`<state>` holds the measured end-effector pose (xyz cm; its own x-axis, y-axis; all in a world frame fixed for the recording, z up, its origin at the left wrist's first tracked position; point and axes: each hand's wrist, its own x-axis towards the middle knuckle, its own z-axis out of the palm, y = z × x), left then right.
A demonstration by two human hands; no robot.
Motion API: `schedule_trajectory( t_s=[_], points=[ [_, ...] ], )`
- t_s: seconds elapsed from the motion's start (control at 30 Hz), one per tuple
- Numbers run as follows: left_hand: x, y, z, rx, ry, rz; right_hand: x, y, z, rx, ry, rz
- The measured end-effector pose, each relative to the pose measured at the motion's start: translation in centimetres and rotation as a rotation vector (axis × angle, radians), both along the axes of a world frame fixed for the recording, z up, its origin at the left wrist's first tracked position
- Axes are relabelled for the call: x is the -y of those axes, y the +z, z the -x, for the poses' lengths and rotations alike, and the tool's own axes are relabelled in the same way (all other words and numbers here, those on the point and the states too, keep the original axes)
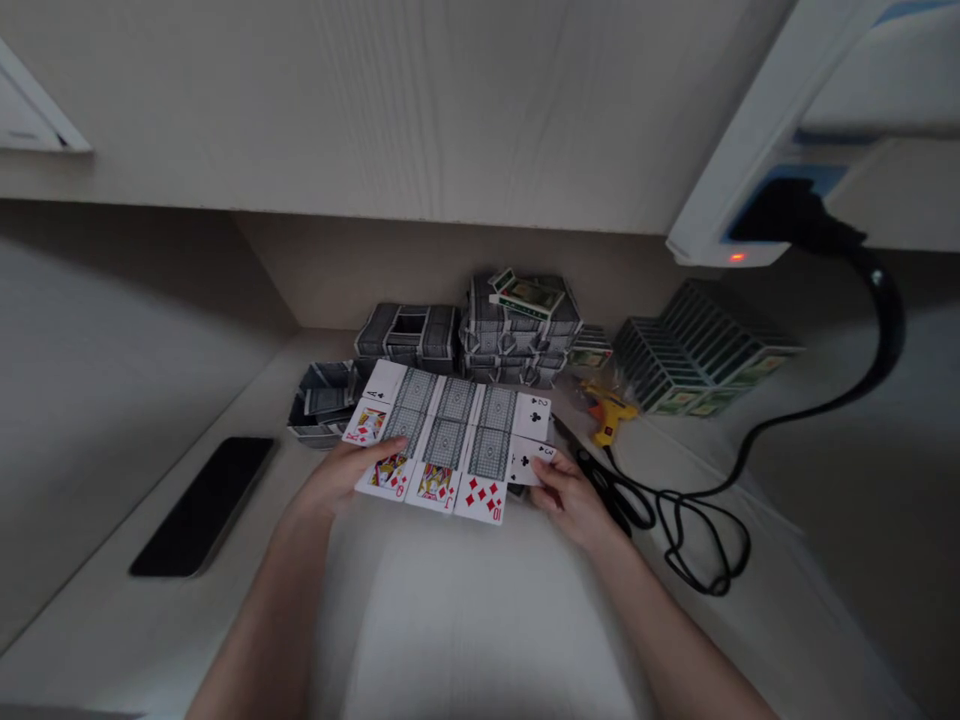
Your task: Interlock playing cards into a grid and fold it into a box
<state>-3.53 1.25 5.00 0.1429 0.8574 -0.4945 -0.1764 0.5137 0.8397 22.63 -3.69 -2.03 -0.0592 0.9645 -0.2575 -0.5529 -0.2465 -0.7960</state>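
Observation:
A flat panel of joined playing cards [448,435] is held up between my two hands. Its middle shows patterned card backs, with card faces along the edges, among them a jack and a ten of diamonds. My left hand [337,476] grips the panel's left side, thumb on top of the cards. At the right end, my right hand [568,495] pinches the three of clubs card [524,460]. The fingers beneath the panel are mostly hidden. Just behind it stands a small open box made of cards [322,403], partly covered by the panel.
Stacked card-built blocks [517,330] and another card block [409,335] stand at the back. Rows of card boxes [697,350] are at right. A yellow glue gun [611,415], black scissors [619,488] and a looped cord [712,580] lie nearby. At left rests a phone [204,505].

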Motion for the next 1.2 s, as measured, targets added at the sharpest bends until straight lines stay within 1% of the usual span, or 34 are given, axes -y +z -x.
schedule_trajectory(
  t_s=[0.2, 0.3, 0.4, 0.5, 0.67, 0.87, 0.97, 1.07, 1.2],
  points=[
    [-0.1, -0.4, 0.4, -0.021, 0.011, -0.011, 0.0, 0.2, 0.3, -0.036, -0.034, 0.044],
    [-0.2, -0.7, 0.5, -0.002, 0.003, -0.018, -0.1, 0.1, 0.4, -0.023, -0.061, 0.060],
    [-0.3, -0.8, 0.4, -0.013, 0.031, -0.020, -0.1, 0.0, 0.5, 0.013, -0.076, 0.054],
    [-0.3, -0.9, 0.3, -0.018, 0.049, -0.035, -0.1, 0.0, 0.5, 0.072, -0.067, 0.036],
    [-0.3, -0.8, 0.0, 0.015, 0.042, -0.033, 0.0, 0.3, 0.5, 0.190, -0.071, -0.010],
    [-0.3, -1.0, -0.1, -0.025, 0.070, -0.042, 0.2, 0.3, 0.6, 0.431, -0.093, -0.064],
    [-0.3, -1.1, -0.1, -0.030, 0.071, -0.048, 0.2, 0.1, 0.7, 0.490, -0.107, -0.061],
    [-0.3, -0.9, -0.1, -0.046, 0.072, -0.031, 0.2, 0.1, 0.7, 0.464, -0.093, -0.027],
    [0.0, -0.6, -0.3, -0.045, 0.052, 0.014, 0.2, 0.4, 0.4, 0.330, -0.081, 0.025]
  ],
)
